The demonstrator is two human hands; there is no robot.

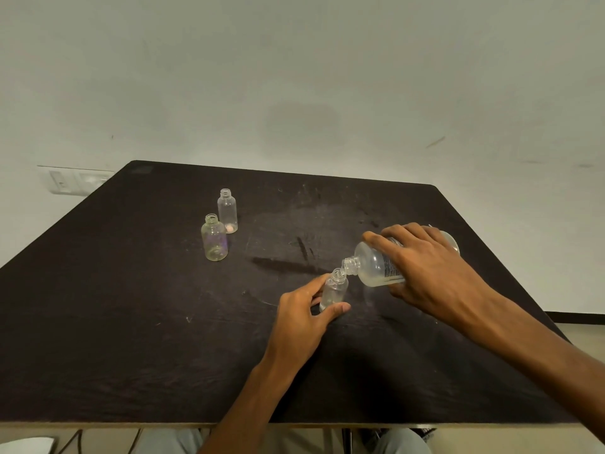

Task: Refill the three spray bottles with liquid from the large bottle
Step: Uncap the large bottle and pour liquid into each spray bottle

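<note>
My right hand (429, 270) grips the large clear bottle (376, 265), tipped on its side with its open neck down-left. That neck sits right over the mouth of a small clear spray bottle (334, 290) standing upright on the dark table (131, 306). My left hand (302, 314) holds this small bottle between thumb and fingers. Two more small clear bottles, without caps, stand upright at the back left: a nearer one (214, 239) and a farther one (227, 211). Liquid lies along the lower side of the large bottle.
A small pinkish object (230, 228) lies at the foot of the farther bottle. The table's front edge (163, 425) runs across the bottom of the view. A wall socket plate (75, 181) is at the far left. The wall stands behind the table.
</note>
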